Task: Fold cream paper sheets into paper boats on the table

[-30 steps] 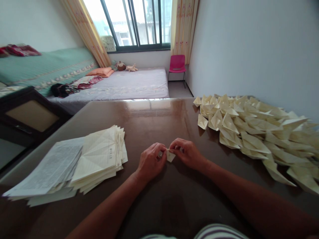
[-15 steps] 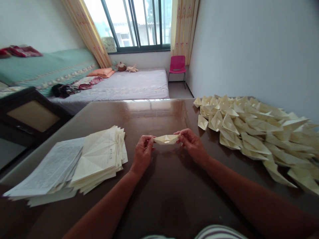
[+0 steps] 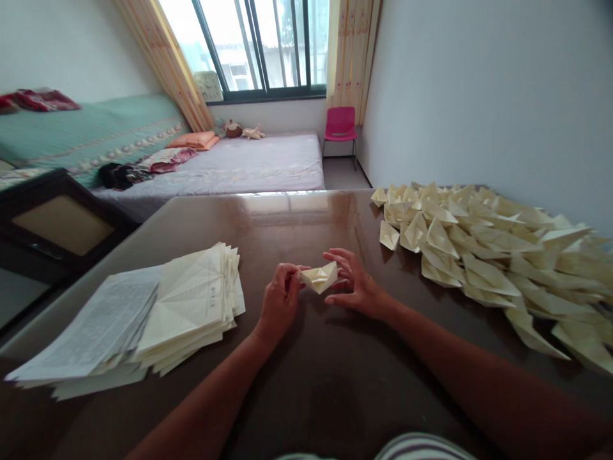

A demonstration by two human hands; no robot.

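A small cream paper boat point(image 3: 320, 277) is held just above the brown table point(image 3: 306, 370), in front of me. My left hand point(image 3: 281, 292) pinches its left tip between thumb and fingers. My right hand point(image 3: 357, 286) is spread around the boat's right end, thumb below and fingers above; whether a finger touches the paper I cannot tell. To the left lies a stack of creased cream sheets point(image 3: 186, 300), overlapping a stack of grey printed sheets point(image 3: 96, 326). A large heap of folded paper boats point(image 3: 479, 243) covers the table's right side.
Beyond the table's far edge stands a bed point(image 3: 268, 160) with folded bedding and soft toys. A pink chair point(image 3: 340, 124) is by the window wall. At the left is a dark wooden cabinet point(image 3: 62, 220). The white wall point(image 3: 479, 96) rises along the right.
My right hand has released the boat's right tip and its fingers have spread. The boat has tilted, its right end now higher, while my left hand keeps hold of the left tip.
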